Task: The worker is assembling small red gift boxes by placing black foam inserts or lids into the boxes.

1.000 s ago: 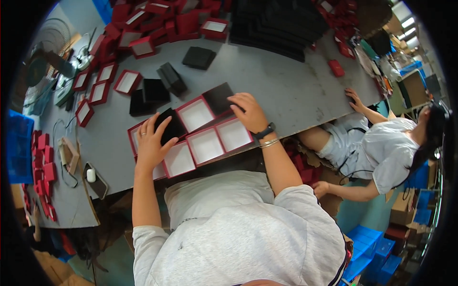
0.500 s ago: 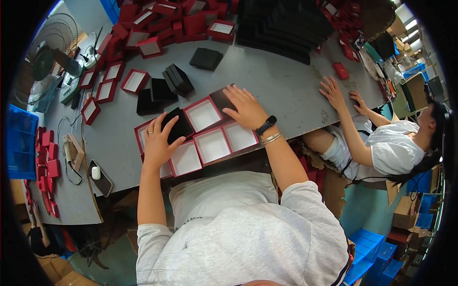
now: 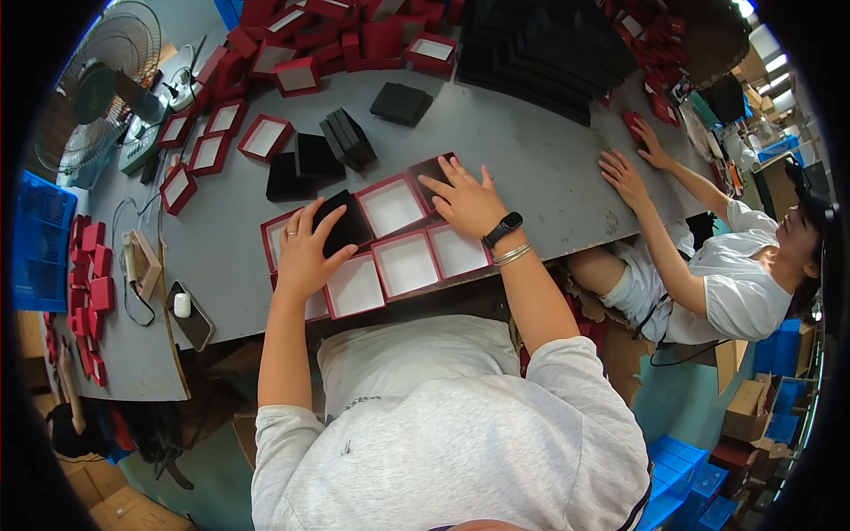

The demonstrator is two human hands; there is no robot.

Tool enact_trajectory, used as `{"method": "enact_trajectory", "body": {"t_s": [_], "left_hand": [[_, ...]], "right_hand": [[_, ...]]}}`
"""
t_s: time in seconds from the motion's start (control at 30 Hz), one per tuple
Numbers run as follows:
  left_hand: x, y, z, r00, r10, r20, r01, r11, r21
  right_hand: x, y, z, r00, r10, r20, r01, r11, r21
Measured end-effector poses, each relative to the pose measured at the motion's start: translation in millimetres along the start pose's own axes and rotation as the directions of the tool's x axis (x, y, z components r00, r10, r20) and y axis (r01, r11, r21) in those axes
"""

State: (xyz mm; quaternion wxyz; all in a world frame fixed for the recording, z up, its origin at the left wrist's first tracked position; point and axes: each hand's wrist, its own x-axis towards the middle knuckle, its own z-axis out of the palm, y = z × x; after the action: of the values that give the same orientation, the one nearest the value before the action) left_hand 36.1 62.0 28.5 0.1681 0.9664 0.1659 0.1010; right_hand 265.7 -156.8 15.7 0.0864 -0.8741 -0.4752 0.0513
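Observation:
Two rows of open red boxes with white insides [image 3: 405, 267] lie side by side along the near table edge. My left hand [image 3: 305, 255] is over the left boxes, fingers spread, with its fingertips on a black square pad [image 3: 348, 223]. That pad lies tilted in or over a box of the far row; my hand hides part of it. My right hand [image 3: 472, 208] lies open, its fingertips on a dark pad [image 3: 428, 172] within the red rim of the far row's right-end box. An open white-lined box [image 3: 390, 207] sits between them.
Loose black pads [image 3: 347, 140] lie beyond the boxes. Red boxes [image 3: 381, 40] are heaped at the back, beside a large stack of black sheets [image 3: 531, 57]. A phone [image 3: 192, 319] lies at left, near a fan [image 3: 97, 93]. A co-worker's hands [image 3: 626, 180] are at right.
My right fingers have shifted slightly over the dark pad, and a red rim now shows around it. The co-worker's farther hand has reached a small red box. The whole view has moved a little.

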Motion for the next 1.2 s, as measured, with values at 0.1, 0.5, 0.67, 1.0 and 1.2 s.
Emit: {"method": "enact_trajectory", "body": {"t_s": [0.1,0.5,0.67,1.0,1.2], "left_hand": [[0,-1,2,1.0,0.001,0.0,-0.001,1.0,-0.002],[-1,-4,5,1.0,0.002,-0.001,-0.002,1.0,-0.01],[-1,-5,4,1.0,-0.007,0.006,0.007,1.0,-0.025],[-3,-2,3,0.999,-0.003,-0.054,0.001,0.999,-0.044],[-3,-14,10,0.989,0.004,-0.15,-0.021,0.994,-0.11]], "right_hand": [[2,-6,-8,0.998,0.029,0.058,-0.027,0.999,-0.042],[2,37,-5,0.969,0.235,-0.078,-0.238,0.97,-0.04],[-29,147,3,0.851,0.454,-0.264,-0.459,0.887,0.048],[-80,83,-35,0.654,0.201,-0.729,0.051,0.95,0.307],[-85,-45,-4,0.771,0.175,-0.613,0.263,0.789,0.555]]}}
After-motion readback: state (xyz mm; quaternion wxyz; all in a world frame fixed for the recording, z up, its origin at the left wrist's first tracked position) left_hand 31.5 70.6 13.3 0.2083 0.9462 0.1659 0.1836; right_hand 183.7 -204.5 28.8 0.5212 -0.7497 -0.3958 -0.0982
